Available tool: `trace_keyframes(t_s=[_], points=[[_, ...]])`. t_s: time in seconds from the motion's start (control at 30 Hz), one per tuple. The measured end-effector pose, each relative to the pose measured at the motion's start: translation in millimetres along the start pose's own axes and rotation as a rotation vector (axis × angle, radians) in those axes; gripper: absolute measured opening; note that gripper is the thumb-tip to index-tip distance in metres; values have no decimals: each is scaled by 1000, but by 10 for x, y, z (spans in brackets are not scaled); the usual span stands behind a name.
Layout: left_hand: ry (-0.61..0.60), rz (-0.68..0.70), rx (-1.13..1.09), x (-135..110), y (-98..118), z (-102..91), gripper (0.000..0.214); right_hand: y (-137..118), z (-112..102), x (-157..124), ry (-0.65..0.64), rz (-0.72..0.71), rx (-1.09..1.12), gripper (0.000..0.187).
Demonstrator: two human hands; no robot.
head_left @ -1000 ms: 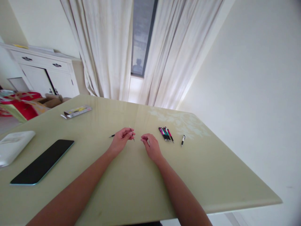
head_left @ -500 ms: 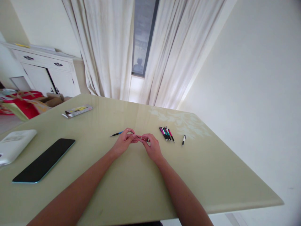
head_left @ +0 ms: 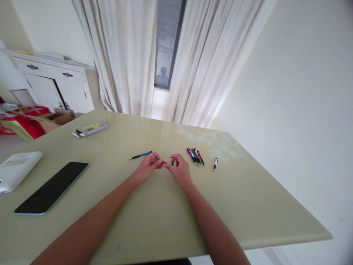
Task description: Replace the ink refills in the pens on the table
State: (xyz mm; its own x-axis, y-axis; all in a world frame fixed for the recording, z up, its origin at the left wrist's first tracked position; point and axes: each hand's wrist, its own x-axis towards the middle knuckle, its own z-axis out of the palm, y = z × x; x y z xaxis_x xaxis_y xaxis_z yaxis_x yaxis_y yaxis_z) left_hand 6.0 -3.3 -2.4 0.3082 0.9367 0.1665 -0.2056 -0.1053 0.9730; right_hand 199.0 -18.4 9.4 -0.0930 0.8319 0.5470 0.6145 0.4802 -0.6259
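pinching what looks like a thin pen part point(head_left: 157, 158), left hand point(head_left: 147, 168) and right hand point(head_left: 180, 170) meet beside blue pen point(head_left: 141, 155).

Left hand point(head_left: 147, 168), right hand point(head_left: 180, 170) fingertips nearly meet; blue pen point(head_left: 141, 155) just beside.

**Desk:** What does the room show?

**Photographer:** Plain cream walls point(head_left: 303, 92). A narrow, dark-framed window point(head_left: 167, 40) sits between two long off-white curtains point(head_left: 124, 55), and soft daylight comes through the gap.

**Desk:** And the furniture?

**Photographer:** A white sideboard point(head_left: 52, 84) with two dark drawer handles stands at far left, against the wall. A glossy pale-green surface point(head_left: 261, 206) fills the foreground, with a faint white floral pattern point(head_left: 212, 141) near its far right corner.

**Desk:** The floor?

**Photographer:** Only a sliver of floor point(head_left: 271, 255) at bottom right, apparently light-coloured. Too little shows to say more.
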Motion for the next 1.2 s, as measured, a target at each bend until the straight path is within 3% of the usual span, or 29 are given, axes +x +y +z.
trace_keyframes(t_s=[0.13,0.3,0.5,0.6,0.77,0.97,1.2], points=[[100,23,-2,32,-33,-38,47,71,-47,20,-32,29,-215,22],[203,48,12,62,-52,-64,49,141,-22,12,-186,94,-441,10],[321,60,-70,87,-60,-115,55,117,-1,12,-186,46,-167,20],[324,44,-94,91,-80,-131,55,77,-13,17,-168,1,-70,21],[267,32,-91,88,-100,-111,56,36,-18,11,-124,-34,-11,22],[354,55,-125,100,-70,-156,54,48,-16,17,-90,-22,13,20],[242,12,-103,86,-92,-147,53,18,-26,3,-89,-41,36,19]])
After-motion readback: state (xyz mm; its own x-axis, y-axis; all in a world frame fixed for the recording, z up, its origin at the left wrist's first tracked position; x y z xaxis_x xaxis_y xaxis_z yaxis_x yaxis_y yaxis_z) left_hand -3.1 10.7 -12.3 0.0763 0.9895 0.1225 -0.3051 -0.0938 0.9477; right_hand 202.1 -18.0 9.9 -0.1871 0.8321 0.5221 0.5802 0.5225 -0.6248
